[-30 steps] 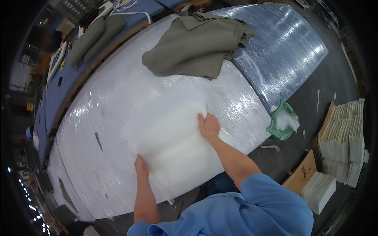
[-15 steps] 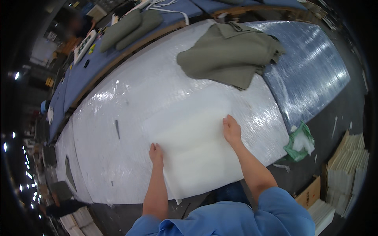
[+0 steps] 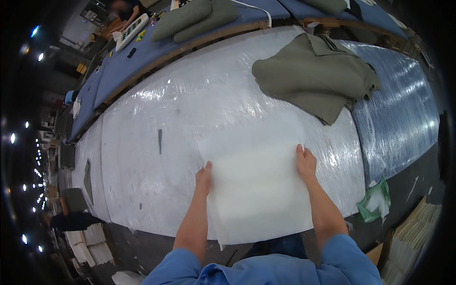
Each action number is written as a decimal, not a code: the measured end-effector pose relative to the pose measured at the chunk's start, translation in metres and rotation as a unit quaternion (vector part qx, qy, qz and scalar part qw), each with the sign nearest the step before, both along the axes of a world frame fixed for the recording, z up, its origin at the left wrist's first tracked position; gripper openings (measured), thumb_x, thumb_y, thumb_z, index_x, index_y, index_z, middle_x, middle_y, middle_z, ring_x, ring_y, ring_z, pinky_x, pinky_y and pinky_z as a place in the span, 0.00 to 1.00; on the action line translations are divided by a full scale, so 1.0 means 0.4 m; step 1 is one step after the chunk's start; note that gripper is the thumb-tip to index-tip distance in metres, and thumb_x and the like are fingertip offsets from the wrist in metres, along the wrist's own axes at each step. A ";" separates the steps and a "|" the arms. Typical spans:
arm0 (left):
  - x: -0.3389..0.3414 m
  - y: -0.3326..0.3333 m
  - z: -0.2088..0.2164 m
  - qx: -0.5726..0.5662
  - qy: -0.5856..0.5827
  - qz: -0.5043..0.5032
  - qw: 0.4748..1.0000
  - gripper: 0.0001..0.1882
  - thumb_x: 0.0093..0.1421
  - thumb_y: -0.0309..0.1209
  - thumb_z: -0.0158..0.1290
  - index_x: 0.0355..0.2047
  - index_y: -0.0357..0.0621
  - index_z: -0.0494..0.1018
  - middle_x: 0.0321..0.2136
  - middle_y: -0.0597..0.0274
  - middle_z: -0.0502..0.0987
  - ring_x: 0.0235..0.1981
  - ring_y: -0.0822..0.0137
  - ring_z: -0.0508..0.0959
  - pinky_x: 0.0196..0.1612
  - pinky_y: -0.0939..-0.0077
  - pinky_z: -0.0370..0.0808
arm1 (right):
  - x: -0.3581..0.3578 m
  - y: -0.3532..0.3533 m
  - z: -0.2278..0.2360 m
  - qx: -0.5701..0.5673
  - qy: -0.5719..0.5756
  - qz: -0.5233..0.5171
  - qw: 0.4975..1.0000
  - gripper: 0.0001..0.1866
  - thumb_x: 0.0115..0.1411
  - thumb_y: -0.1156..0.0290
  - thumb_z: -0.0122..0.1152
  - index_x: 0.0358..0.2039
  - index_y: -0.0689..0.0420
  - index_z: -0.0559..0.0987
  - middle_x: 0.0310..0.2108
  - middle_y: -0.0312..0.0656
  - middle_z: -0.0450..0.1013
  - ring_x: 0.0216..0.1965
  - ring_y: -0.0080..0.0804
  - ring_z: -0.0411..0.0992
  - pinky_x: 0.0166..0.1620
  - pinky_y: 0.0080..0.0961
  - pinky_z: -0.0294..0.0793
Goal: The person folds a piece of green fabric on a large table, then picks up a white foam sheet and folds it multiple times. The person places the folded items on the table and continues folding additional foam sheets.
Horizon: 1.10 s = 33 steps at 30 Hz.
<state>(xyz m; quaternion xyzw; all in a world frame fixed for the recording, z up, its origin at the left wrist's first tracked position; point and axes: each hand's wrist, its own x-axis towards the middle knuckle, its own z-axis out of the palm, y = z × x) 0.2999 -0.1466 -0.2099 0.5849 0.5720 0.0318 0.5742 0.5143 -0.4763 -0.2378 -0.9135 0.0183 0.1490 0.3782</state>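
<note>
A pale, cream-white foam pad (image 3: 259,194) lies in front of me, its near end at the table's front edge. A thin, whiter sheet of wadding (image 3: 251,133) shows past its far end and along its left side. My left hand (image 3: 203,178) is closed on the pad's left edge, near the far corner. On the opposite edge, my right hand (image 3: 306,163) is closed too, thumb uppermost. The fingertips under the edges are hidden. Beyond my right hand a crumpled olive-green cloth (image 3: 308,76) is spread on the table.
The plastic-wrapped table (image 3: 137,171) carries a narrow grey strip (image 3: 160,141). Behind it runs a blue-topped bench (image 3: 142,59) with olive cushions (image 3: 183,19). A green bag (image 3: 375,202) with white stuffing sits at the right edge. Stacked white sheets (image 3: 413,237) stand lower right. Another person (image 3: 130,12) works far left.
My left hand has moved farther up the pad's left edge, and the pad now lies straighter before me. The view has turned left, so the olive cloth appears farther right.
</note>
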 end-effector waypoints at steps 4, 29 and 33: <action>-0.091 0.000 0.105 0.002 -0.025 -0.005 1.000 0.41 0.65 0.58 0.58 0.55 0.23 0.74 0.51 0.42 0.79 0.53 0.55 0.79 0.58 0.65 0.73 | -0.039 -0.009 0.107 0.026 -0.012 0.038 0.999 0.34 0.69 0.41 0.55 0.32 0.67 0.77 0.26 0.55 0.74 0.29 0.46 0.71 0.38 0.41 0.70; -0.415 -0.040 0.570 0.106 -0.202 0.008 0.974 0.25 0.68 0.45 0.57 0.43 0.29 0.82 0.36 0.54 0.84 0.35 0.66 0.81 0.41 0.69 0.77 | -0.465 -0.114 0.450 0.522 -0.176 0.021 0.834 0.23 0.77 0.62 0.43 0.54 0.72 0.75 0.46 0.49 0.78 0.46 0.34 0.75 0.51 0.29 0.73; -0.405 -0.030 0.554 0.132 -0.198 -0.009 0.971 0.25 0.68 0.45 0.58 0.42 0.27 0.82 0.35 0.53 0.84 0.34 0.64 0.82 0.40 0.68 0.78 | -0.485 -0.151 0.450 0.494 -0.117 0.026 0.861 0.24 0.77 0.63 0.42 0.57 0.72 0.73 0.49 0.51 0.78 0.48 0.35 0.75 0.53 0.29 0.73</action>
